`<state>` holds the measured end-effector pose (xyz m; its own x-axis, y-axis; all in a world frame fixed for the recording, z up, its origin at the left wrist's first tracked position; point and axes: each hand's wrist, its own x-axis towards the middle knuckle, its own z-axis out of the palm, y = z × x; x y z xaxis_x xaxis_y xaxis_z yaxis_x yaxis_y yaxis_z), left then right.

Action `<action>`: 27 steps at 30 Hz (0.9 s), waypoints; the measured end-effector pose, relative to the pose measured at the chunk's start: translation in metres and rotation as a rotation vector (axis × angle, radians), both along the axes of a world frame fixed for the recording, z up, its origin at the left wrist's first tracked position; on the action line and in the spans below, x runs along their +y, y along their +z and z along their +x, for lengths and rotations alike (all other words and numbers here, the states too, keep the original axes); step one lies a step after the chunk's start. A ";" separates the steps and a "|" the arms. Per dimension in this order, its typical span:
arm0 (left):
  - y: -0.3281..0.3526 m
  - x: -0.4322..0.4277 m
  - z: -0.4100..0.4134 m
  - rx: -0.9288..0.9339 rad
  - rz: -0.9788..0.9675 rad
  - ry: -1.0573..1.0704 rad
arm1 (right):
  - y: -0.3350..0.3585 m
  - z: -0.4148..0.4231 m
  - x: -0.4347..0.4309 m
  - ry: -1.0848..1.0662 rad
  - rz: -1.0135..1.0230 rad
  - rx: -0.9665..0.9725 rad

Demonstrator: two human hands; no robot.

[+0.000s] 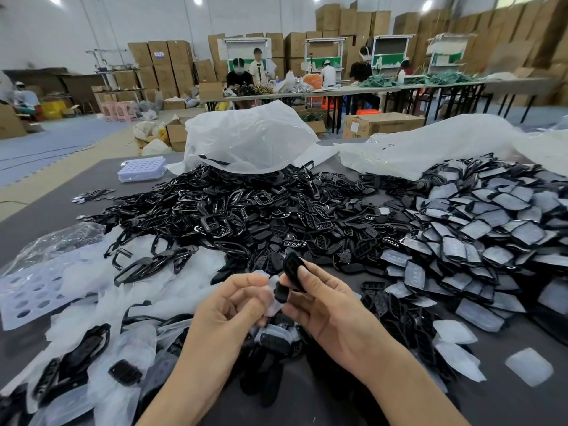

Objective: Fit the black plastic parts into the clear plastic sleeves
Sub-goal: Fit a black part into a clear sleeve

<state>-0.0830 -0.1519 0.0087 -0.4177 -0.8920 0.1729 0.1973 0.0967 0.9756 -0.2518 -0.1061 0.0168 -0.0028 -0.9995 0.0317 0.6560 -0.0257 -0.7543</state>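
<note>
Nearest the camera, the left hand (233, 302) is found clamped on a clear sleeve (273, 307), with the fingers curled and the film pinched so that its mouth is offered to the right. The right hand (322, 305) is closed on a black oblong part (293, 268), which is pinched between thumb and fingertips and tilted down toward that mouth. The part is judged to be at the point of entry and not yet seated. Whether the dark piece at the sleeve's mouth belongs to it cannot be told.

Around the wrists, empty sleeves (129, 342) are scattered on the dark table (510, 339), mixed with stray black parts, evidently kept within reach. A white perforated tray (30, 290) is laid to the left.

Beyond the hands, a heap of loose black parts (246, 216) is spread across the middle as stock. A pile of sleeved parts (491, 229) is kept apart to the right, presumably as finished work. Behind both, opened plastic bags (246, 136) are slumped.

Farthest off, seated workers are seen at long tables (399, 87), with cardboard boxes (522, 35) stacked along the wall.
</note>
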 end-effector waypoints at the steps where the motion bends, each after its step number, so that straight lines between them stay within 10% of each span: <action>1: -0.001 0.001 0.000 -0.033 -0.039 0.023 | 0.000 0.000 0.000 -0.003 0.006 0.011; 27: -0.011 0.003 -0.003 -0.534 -0.854 0.417 | -0.008 0.004 -0.007 -0.152 0.073 0.070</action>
